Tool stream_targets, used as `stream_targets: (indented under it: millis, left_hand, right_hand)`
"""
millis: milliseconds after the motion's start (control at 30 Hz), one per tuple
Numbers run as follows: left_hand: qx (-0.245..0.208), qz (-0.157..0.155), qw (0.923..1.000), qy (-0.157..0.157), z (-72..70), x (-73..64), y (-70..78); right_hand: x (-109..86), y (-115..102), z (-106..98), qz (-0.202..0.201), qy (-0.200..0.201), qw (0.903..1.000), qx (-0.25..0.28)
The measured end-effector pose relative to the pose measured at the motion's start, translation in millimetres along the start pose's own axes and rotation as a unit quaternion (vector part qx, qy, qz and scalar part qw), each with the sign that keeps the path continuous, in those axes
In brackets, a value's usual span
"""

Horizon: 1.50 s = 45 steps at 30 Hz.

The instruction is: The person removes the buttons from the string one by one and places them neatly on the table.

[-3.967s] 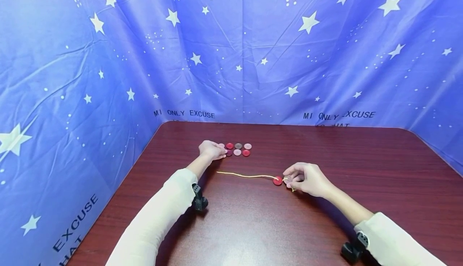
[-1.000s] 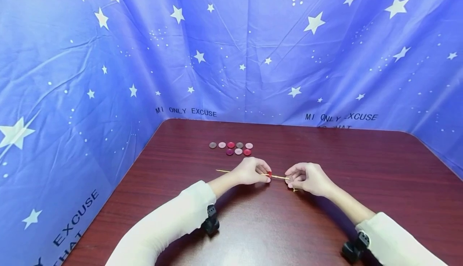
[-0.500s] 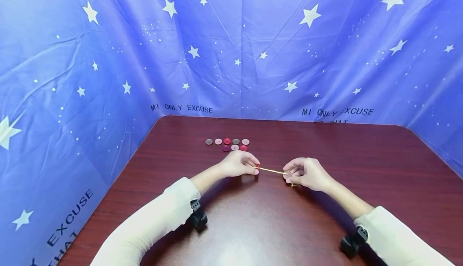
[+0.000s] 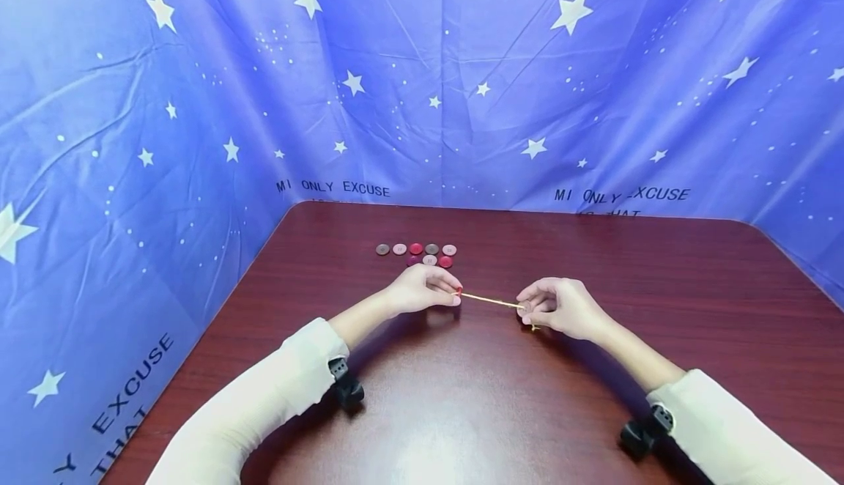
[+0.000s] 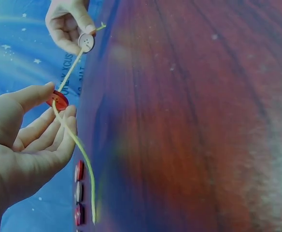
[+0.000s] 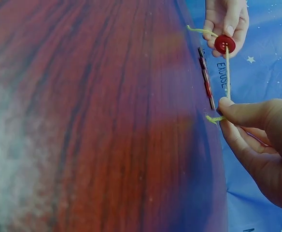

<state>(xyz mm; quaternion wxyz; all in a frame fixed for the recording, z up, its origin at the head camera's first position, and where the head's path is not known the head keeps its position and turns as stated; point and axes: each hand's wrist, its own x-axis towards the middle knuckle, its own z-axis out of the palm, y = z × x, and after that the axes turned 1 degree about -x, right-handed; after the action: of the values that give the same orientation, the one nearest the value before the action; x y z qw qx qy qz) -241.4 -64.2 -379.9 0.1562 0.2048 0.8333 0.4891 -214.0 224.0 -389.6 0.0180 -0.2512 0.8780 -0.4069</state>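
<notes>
My left hand (image 4: pixel 422 289) pinches a red button (image 5: pixel 59 100) by its edge between thumb and fingers. A yellow cord (image 4: pixel 488 300) runs through the button's hole, and its loose tail hangs down past my left fingers in the left wrist view. My right hand (image 4: pixel 568 309) pinches a greyish-pink button (image 5: pixel 86 42) that is also on the cord. The cord stretches straight between the two buttons. A short knotted cord end (image 6: pixel 212 119) sticks out beyond my right fingertips. In the right wrist view the greyish button is hidden behind the right fingers.
Several loose buttons lie in two rows behind my left hand, among them a brown button (image 4: pixel 382 249), a pink button (image 4: pixel 449 250) and a red button (image 4: pixel 445 261). The dark red wooden table (image 4: pixel 422 397) reaches a blue star-patterned curtain (image 4: pixel 395 104) at the back and sides.
My left hand came from the button rows to the red button, gripped it, and has slid it leftward along the cord, away from the right hand. The right hand keeps its hold.
</notes>
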Motion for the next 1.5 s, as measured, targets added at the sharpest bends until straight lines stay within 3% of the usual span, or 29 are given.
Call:
stream_targets:
  millis: [667, 900, 1200, 1500]
  left_hand:
    - [-0.013, -0.015, 0.9994, 0.030, -20.7, 1.9, -7.0]
    - [-0.023, -0.039, 0.9985, 0.029, -24.1, -0.7, -11.8]
    - [-0.082, -0.073, 0.9935, 0.027, -31.3, -3.5, -22.2]
    - [-0.172, -0.083, 0.9816, 0.006, -37.9, -8.6, -31.5]
  right_hand:
    - [5.9, 3, -10, 0.012, 0.013, 0.9997, -0.014]
    - [1.5, 5, -4, 0.019, 0.009, 0.9997, 0.009]
    - [4.2, 7, -3, 0.026, 0.004, 0.9994, 0.022]
    - [3.4, 6, -4, 0.016, 0.005, 0.9996, 0.021]
